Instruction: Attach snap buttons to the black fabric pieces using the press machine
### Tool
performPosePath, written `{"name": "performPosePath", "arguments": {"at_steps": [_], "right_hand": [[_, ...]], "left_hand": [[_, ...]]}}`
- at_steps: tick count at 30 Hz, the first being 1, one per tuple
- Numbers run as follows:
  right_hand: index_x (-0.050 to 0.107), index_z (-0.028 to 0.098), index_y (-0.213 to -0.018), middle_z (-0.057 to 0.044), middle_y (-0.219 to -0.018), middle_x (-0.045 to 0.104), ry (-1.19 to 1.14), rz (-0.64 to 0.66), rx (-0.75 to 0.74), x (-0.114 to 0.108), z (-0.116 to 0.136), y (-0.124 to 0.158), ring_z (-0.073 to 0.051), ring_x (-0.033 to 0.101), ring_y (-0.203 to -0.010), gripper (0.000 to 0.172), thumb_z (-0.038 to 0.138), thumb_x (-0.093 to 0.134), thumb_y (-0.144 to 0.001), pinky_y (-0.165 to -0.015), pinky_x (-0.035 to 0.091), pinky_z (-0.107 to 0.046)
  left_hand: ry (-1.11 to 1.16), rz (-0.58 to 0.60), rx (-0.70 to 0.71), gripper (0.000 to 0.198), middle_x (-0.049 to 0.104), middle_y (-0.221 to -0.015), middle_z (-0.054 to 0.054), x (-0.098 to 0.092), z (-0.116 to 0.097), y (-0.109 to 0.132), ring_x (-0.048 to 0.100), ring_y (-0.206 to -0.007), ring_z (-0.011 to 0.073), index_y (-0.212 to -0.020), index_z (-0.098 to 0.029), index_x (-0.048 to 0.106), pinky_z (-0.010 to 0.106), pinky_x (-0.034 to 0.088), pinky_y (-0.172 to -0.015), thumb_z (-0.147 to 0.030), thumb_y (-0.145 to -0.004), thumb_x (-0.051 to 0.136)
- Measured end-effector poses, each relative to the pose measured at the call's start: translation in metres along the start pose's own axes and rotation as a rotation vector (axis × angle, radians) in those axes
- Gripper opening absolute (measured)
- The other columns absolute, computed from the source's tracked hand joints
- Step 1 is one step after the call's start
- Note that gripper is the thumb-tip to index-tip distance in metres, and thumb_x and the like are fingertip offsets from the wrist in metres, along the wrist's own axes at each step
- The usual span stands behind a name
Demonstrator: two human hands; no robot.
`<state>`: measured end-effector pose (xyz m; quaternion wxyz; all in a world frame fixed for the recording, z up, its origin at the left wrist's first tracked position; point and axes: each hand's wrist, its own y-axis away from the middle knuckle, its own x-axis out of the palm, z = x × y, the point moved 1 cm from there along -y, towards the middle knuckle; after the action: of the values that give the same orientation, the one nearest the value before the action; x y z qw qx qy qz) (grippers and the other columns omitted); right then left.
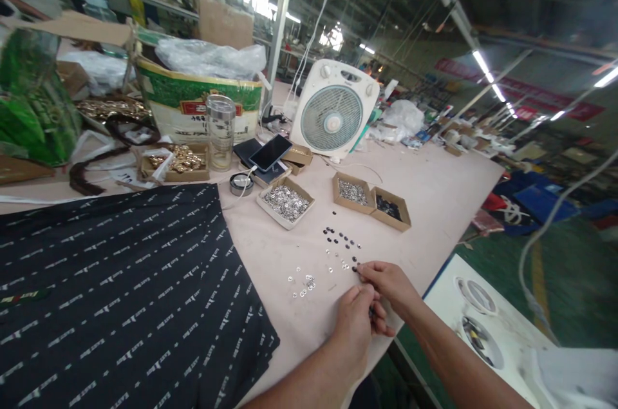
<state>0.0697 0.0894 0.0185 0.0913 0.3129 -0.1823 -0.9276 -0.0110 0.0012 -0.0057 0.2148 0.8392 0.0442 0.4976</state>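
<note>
Several black discs [340, 234]: loose on the tabletop [425, 183], scattered beyond our hands, the closest ones right by our fingertips.
Right hand [387, 280]: thumb and finger drawn together at one disc; whether we pinch it or only touch it, we cannot tell.
Left hand [352, 315]: fingers curled inward, just beside the right one; a dark bit shows among them, but we cannot tell whether we grip it.
Silver pieces [310, 281]: a loose cluster left of our hands, with others strewn toward the discs.
Light box [273, 215]: open, heaped with more silver pieces, past the loose cluster.
Cardboard box [351, 203]: also filled with silver, set against a second box [389, 222] of dark pieces.
Black fabric [145, 293]: spread over the tabletop to our left, printed with rows of pale lettering.
Phone [270, 152]: screen dark, white cable plugged in.
Fan [333, 122]: upright behind the boxes, facing us.
</note>
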Motion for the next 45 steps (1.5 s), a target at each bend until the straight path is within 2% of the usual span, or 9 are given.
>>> {"name": "performPosePath", "arguments": {"at_steps": [5, 12, 17, 24, 31, 33, 38, 42, 45], "right_hand": [[0.063, 0.019, -0.073, 0.005, -0.05, 0.054, -0.007, 0.066, -0.053, -0.005, 0.003, 0.005, -0.012, 0.046, -0.046, 0.036, 0.055, 0.066, -0.075, -0.049, 0.036, -0.024], [0.072, 0.018, -0.076, 0.0, -0.068, 0.067, 0.399, 0.069, -0.312, 0.003, 0.024, -0.01, -0.017, 0.057, -0.062, 0.028, 0.044, 0.06, -0.079, -0.057, 0.04, -0.026], [0.072, 0.017, -0.072, -0.001, -0.064, 0.067, 0.459, 0.073, -0.311, 0.009, 0.027, -0.02, -0.018, 0.058, -0.064, 0.024, 0.038, 0.06, -0.077, -0.058, 0.04, -0.027], [0.07, 0.018, -0.074, -0.002, -0.071, 0.071, 0.482, 0.006, -0.283, 0.009, 0.024, -0.02, -0.019, 0.062, -0.066, 0.02, 0.037, 0.063, -0.076, -0.059, 0.041, -0.027], [0.07, 0.022, -0.064, -0.001, -0.064, 0.068, 0.591, -0.003, -0.325, 0.005, 0.034, -0.015, -0.018, 0.059, -0.063, 0.025, 0.04, 0.063, -0.08, -0.057, 0.035, -0.027], [0.07, 0.022, -0.064, -0.001, -0.066, 0.069, 0.604, -0.011, -0.346, -0.001, 0.039, -0.01, -0.019, 0.059, -0.065, 0.029, 0.042, 0.06, -0.082, -0.059, 0.036, -0.028], [0.074, 0.023, -0.081, -0.003, -0.081, 0.072, 0.533, -0.029, -0.415, -0.023, 0.046, 0.022, -0.021, 0.064, -0.074, 0.023, 0.041, 0.06, -0.084, -0.068, 0.046, -0.03], [0.078, 0.028, -0.09, -0.002, -0.086, 0.068, 0.626, 0.132, -0.503, -0.029, 0.039, 0.056, -0.019, 0.062, -0.076, 0.016, 0.032, 0.063, -0.085, -0.069, 0.046, -0.028], [0.077, 0.03, -0.096, -0.003, -0.083, 0.066, 0.816, 0.188, -0.656, -0.026, 0.03, 0.07, -0.021, 0.06, -0.082, 0.017, 0.023, 0.065, -0.086, -0.073, 0.042, -0.03]], "left_hand": [[0.005, -0.011, -0.009, 0.029, 0.047, -0.061, -0.003, 0.001, 0.001, 0.0, 0.04, -0.045, 0.0093, -0.085, -0.016, 0.053, 0.029, 0.046, -0.053, -0.044, -0.083, 0.059], [0.059, -0.02, -0.036, 0.018, 0.048, -0.063, -0.002, 0.0, 0.001, -0.001, 0.038, -0.047, 0.0093, -0.084, -0.016, 0.052, 0.028, 0.047, -0.052, -0.033, -0.09, 0.051], [0.087, -0.034, -0.046, 0.017, 0.048, -0.063, -0.002, -0.001, 0.001, -0.003, 0.038, -0.045, 0.0094, -0.084, -0.016, 0.053, 0.028, 0.047, -0.05, -0.032, -0.091, 0.051], [0.113, -0.042, -0.047, 0.019, 0.048, -0.062, -0.001, 0.0, 0.0, -0.003, 0.038, -0.045, 0.0098, -0.083, -0.016, 0.054, 0.027, 0.047, -0.049, -0.031, -0.094, 0.049], [0.17, -0.088, -0.172, 0.04, 0.05, -0.061, 0.0, 0.004, -0.01, 0.001, 0.041, -0.045, 0.0115, -0.08, -0.016, 0.052, 0.029, 0.047, -0.051, -0.042, -0.103, 0.032], [0.187, -0.089, -0.191, 0.045, 0.052, -0.063, 0.002, 0.005, -0.014, 0.001, 0.045, -0.047, 0.0128, -0.082, -0.015, 0.053, 0.03, 0.048, -0.051, -0.047, -0.104, 0.029], [0.24, -0.047, -0.206, 0.057, 0.06, -0.075, 0.007, 0.004, -0.018, 0.0, 0.059, -0.058, 0.018, -0.093, -0.012, 0.056, 0.03, 0.049, -0.054, -0.059, -0.102, 0.024], [0.273, 0.046, -0.166, 0.063, 0.064, -0.092, 0.011, 0.001, -0.016, 0.001, 0.062, -0.067, 0.0179, -0.106, -0.008, 0.058, 0.03, 0.05, -0.059, -0.06, -0.102, 0.023], [0.3, 0.024, -0.189, 0.065, 0.064, -0.098, 0.014, -0.003, -0.014, 0.001, 0.064, -0.071, 0.0192, -0.115, -0.007, 0.054, 0.029, 0.049, -0.06, -0.064, -0.1, 0.027]]}}
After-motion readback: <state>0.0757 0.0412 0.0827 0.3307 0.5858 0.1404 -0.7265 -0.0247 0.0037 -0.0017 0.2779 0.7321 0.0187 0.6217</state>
